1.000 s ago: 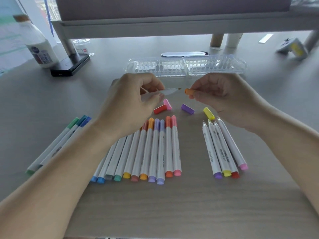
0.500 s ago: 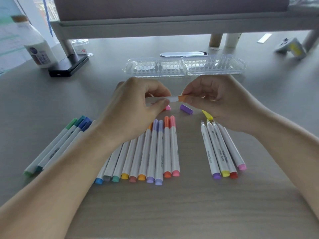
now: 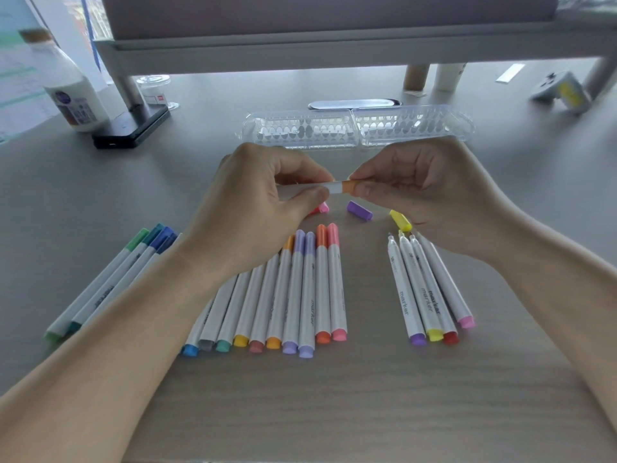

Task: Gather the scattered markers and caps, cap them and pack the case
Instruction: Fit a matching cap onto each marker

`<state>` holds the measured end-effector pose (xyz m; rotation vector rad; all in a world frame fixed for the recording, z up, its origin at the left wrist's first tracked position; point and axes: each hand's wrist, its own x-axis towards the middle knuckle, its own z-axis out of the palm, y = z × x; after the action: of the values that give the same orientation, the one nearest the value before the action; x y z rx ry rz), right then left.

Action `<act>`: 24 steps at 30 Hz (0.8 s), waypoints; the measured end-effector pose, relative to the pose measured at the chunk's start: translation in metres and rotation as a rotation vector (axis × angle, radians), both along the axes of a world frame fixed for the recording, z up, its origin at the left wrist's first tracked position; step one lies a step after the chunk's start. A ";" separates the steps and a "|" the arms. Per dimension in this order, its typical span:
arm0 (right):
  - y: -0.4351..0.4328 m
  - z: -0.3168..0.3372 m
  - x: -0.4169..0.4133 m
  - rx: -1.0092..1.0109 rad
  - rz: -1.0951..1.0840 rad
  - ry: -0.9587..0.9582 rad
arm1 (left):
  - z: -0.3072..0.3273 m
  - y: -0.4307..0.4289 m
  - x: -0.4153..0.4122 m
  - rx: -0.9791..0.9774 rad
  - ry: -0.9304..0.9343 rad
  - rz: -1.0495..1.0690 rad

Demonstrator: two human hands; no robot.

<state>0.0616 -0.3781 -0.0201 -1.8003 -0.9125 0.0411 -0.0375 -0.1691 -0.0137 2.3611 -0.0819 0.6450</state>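
A person's left hand [image 3: 253,208] grips the white barrel of a marker [image 3: 334,187] between thumb and curled fingers, while the right hand [image 3: 430,195] pinches an orange cap [image 3: 349,187] that sits on the marker's end, both held just above a wooden table [image 3: 334,412]. Behind the hands, a clear plastic case [image 3: 300,132] lies open on the table with its two halves side by side. Three loose caps lie below the hands: a pink cap [image 3: 323,207] partly hidden by the left thumb, a purple cap [image 3: 359,210] in the gap between the hands, and a yellow cap [image 3: 400,221] at the edge of the right palm. Nearer the camera, a row of capped markers [image 3: 300,289] lies side by side in the middle of the table, partly covered by the left wrist. To the right, four uncapped markers [image 3: 424,289] rest together with bare tips pointing away, their purple, yellow, red and pink ends toward the viewer. To the left, green and blue markers [image 3: 110,279] lie in a slanted cluster. A white bottle [image 3: 66,95] stands at the far left corner, beside a black stand base [image 3: 133,127].
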 end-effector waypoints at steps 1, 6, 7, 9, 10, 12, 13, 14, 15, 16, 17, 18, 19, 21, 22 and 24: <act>0.000 0.000 0.000 0.000 -0.002 0.000 | 0.000 0.000 0.000 -0.006 -0.001 -0.002; 0.000 0.000 0.000 0.017 0.002 0.001 | 0.001 -0.002 -0.001 -0.030 0.001 0.000; 0.000 0.000 0.000 0.021 0.003 0.001 | 0.001 -0.003 -0.001 -0.035 0.000 -0.001; -0.001 0.000 0.001 0.027 0.005 0.003 | 0.001 -0.004 -0.001 -0.049 0.001 -0.008; -0.001 0.000 0.001 0.029 0.005 0.004 | 0.002 -0.004 -0.002 -0.059 0.002 -0.013; -0.001 -0.001 0.002 0.031 0.007 -0.002 | 0.002 -0.005 -0.002 -0.063 0.004 -0.018; -0.001 -0.002 0.002 0.032 0.009 -0.004 | 0.002 -0.006 -0.002 -0.061 0.006 -0.018; 0.000 -0.002 0.002 0.035 0.010 -0.006 | 0.002 -0.006 -0.002 -0.063 0.007 -0.016; 0.000 -0.002 0.002 0.042 0.010 -0.008 | 0.003 -0.007 -0.002 -0.067 0.007 -0.014; 0.000 -0.002 0.002 0.052 0.011 -0.008 | 0.003 -0.007 -0.003 -0.070 0.006 -0.009; 0.000 -0.001 0.002 0.064 0.016 -0.007 | 0.004 -0.008 -0.002 -0.071 0.008 -0.005; 0.000 0.001 0.002 0.074 0.021 -0.007 | 0.005 -0.008 -0.002 -0.071 0.012 -0.002; 0.000 0.002 0.001 0.087 0.027 -0.006 | 0.007 -0.008 -0.001 -0.066 0.018 -0.001; 0.001 0.004 0.002 0.128 0.033 0.014 | 0.010 -0.008 -0.001 -0.034 0.033 0.005; 0.000 0.005 0.002 0.153 0.035 0.030 | 0.012 -0.008 -0.001 -0.009 0.043 0.008; 0.000 0.006 0.004 0.183 0.033 0.036 | 0.018 -0.009 -0.003 0.041 0.078 0.018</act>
<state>0.0654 -0.3784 -0.0139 -1.6102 -0.8914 0.0104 -0.0401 -0.1779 0.0044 2.4259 -0.0402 0.5640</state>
